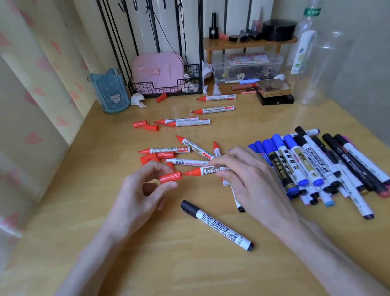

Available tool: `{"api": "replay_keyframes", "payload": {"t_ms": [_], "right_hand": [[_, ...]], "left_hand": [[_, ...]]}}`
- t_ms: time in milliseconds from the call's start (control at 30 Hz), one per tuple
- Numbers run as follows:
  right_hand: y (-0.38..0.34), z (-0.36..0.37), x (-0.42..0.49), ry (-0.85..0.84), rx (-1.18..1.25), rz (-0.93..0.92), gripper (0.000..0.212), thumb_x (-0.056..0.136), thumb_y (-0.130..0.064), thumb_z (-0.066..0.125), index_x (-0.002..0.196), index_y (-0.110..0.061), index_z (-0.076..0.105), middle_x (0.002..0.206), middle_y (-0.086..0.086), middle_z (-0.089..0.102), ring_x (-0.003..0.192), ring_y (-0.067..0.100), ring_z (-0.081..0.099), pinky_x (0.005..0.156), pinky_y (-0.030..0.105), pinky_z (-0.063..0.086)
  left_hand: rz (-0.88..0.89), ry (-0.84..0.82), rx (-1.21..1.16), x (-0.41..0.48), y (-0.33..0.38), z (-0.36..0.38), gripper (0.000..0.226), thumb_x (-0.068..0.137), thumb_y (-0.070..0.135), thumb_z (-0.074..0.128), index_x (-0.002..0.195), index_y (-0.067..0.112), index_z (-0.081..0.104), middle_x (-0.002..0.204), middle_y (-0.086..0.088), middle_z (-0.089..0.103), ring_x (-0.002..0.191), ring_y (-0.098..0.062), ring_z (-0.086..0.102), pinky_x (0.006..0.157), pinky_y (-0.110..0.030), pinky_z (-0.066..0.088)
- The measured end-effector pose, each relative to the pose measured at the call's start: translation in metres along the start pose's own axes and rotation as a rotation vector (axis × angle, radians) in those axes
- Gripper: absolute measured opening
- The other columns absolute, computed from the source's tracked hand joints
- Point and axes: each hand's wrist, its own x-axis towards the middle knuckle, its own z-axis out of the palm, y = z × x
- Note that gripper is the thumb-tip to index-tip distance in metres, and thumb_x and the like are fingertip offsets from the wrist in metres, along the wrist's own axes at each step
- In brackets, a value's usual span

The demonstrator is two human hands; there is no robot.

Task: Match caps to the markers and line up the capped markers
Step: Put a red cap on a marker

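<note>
Step in hand: capping a red one. Left hand (145, 192) pinches a red cap (170, 177) between thumb and fingertips, open end facing right. Right hand (248, 178) grips the red marker (204, 171) round the barrel, nib pointing left, straight at the cap mouth. Nib tip is right at the mouth; can't tell if it's just inside or just short. Both are held a little above the desk (155, 266), in front of the person, roughly mid-desk.

Progress, my read: blues and blacks done, reds barely started
- capped markers (316, 165) lie side by side on the right of the desk, blue and black caps, a rough row with some overlapping
- one black-capped marker (217, 225) lies alone near the person, apart from that row
- uncapped red markers (164, 150) fan out just behind the hands, four more further back
- loose red caps (157, 156) sit beside the near fan, a few others further back by the far group

Next move, as I judge it: push cap and barrel together along one axis until the cap seats. Cap and marker look nearly collinear, so it's mainly force, not aiming. Risk is the cap going on skewed and the nib smearing the rim. After that the capped red needs a slot in the row on the right, then repeat with the next cap from the near cluster. The row itself wants tidying later, ends aren't flush
</note>
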Motion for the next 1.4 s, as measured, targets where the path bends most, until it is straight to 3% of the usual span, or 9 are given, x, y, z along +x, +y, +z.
{"api": "replay_keyframes", "payload": {"t_ms": [400, 633, 733, 800, 900, 1067, 1200, 1300, 1400], "right_hand": [[-0.001, -0.001, -0.001, 0.006, -0.032, -0.007, 0.025, 0.095, -0.005, 0.069, 0.115, -0.021, 0.072, 0.101, -0.007, 0.062, 0.092, 0.017, 0.057, 0.079, 0.039, 0.050], [-0.002, 0.000, -0.001, 0.034, -0.016, 0.015, 0.030, 0.092, 0.002, 0.071, 0.113, -0.019, 0.073, 0.101, -0.008, 0.062, 0.092, 0.014, 0.056, 0.082, 0.034, 0.048], [-0.002, -0.001, -0.001, 0.047, -0.011, 0.020, 0.030, 0.092, 0.003, 0.070, 0.114, -0.018, 0.073, 0.102, -0.008, 0.062, 0.092, 0.015, 0.056, 0.083, 0.031, 0.046], [-0.002, -0.001, -0.001, 0.051, -0.008, 0.027, 0.030, 0.093, 0.002, 0.069, 0.114, -0.018, 0.073, 0.102, -0.009, 0.061, 0.092, 0.014, 0.055, 0.084, 0.026, 0.045], [-0.003, 0.000, -0.001, 0.046, -0.015, 0.030, 0.029, 0.094, 0.000, 0.069, 0.115, -0.019, 0.072, 0.101, -0.009, 0.061, 0.091, 0.013, 0.055, 0.083, 0.030, 0.046], [-0.002, 0.000, -0.002, 0.042, -0.014, 0.043, 0.031, 0.093, 0.001, 0.070, 0.115, -0.021, 0.072, 0.103, -0.010, 0.062, 0.093, 0.013, 0.055, 0.082, 0.034, 0.048], [-0.003, 0.000, -0.002, 0.044, 0.022, 0.056, 0.026, 0.096, -0.004, 0.067, 0.116, -0.021, 0.072, 0.102, -0.009, 0.062, 0.092, 0.015, 0.056, 0.083, 0.021, 0.044], [-0.003, 0.000, -0.001, 0.045, 0.024, 0.053, 0.025, 0.097, -0.006, 0.067, 0.117, -0.021, 0.072, 0.103, -0.009, 0.062, 0.092, 0.015, 0.057, 0.083, 0.033, 0.048], [-0.003, 0.000, -0.002, 0.043, 0.024, 0.039, 0.025, 0.097, -0.007, 0.066, 0.117, -0.021, 0.071, 0.103, -0.008, 0.062, 0.092, 0.016, 0.058, 0.081, 0.039, 0.050]], "left_hand": [[0.034, 0.002, 0.028, -0.001, 0.000, 0.001, 0.016, 0.096, 0.024, 0.069, 0.104, 0.014, 0.060, 0.085, 0.006, 0.069, 0.048, -0.016, 0.051, 0.053, -0.024, 0.045], [0.085, 0.006, -0.043, -0.001, 0.004, 0.000, 0.012, 0.109, 0.023, 0.052, 0.110, 0.012, 0.048, 0.107, -0.007, 0.072, 0.067, -0.042, 0.063, 0.062, -0.047, 0.057], [0.162, 0.068, 0.105, 0.000, 0.002, -0.001, 0.008, 0.104, 0.029, 0.059, 0.111, 0.025, 0.061, 0.100, 0.001, 0.065, 0.081, -0.021, 0.060, 0.072, -0.031, 0.049], [0.168, 0.171, 0.176, 0.002, 0.002, -0.003, 0.006, 0.100, 0.029, 0.069, 0.105, 0.026, 0.067, 0.085, -0.002, 0.052, 0.074, -0.011, 0.047, 0.067, -0.024, 0.039], [0.068, 0.280, 0.031, 0.004, 0.006, -0.003, 0.008, 0.098, 0.023, 0.071, 0.099, 0.016, 0.066, 0.074, -0.014, 0.055, 0.064, -0.012, 0.045, 0.060, -0.030, 0.038], [-0.041, 0.202, -0.227, 0.003, 0.013, 0.000, 0.018, 0.097, 0.013, 0.067, 0.105, 0.003, 0.054, 0.085, -0.004, 0.077, 0.061, -0.023, 0.057, 0.061, -0.026, 0.049], [-0.063, 0.120, -0.258, 0.002, 0.011, 0.000, 0.020, 0.094, 0.011, 0.068, 0.104, 0.003, 0.052, 0.090, -0.005, 0.077, 0.062, -0.024, 0.062, 0.066, -0.022, 0.051], [-0.075, 0.092, -0.199, 0.002, 0.007, 0.000, 0.023, 0.087, 0.019, 0.075, 0.100, 0.005, 0.061, 0.081, -0.001, 0.073, 0.062, -0.020, 0.064, 0.071, -0.032, 0.051], [-0.081, 0.084, -0.179, 0.001, 0.006, 0.002, 0.026, 0.082, 0.023, 0.078, 0.097, 0.006, 0.066, 0.072, 0.004, 0.068, 0.060, -0.016, 0.063, 0.069, -0.022, 0.051]]}}
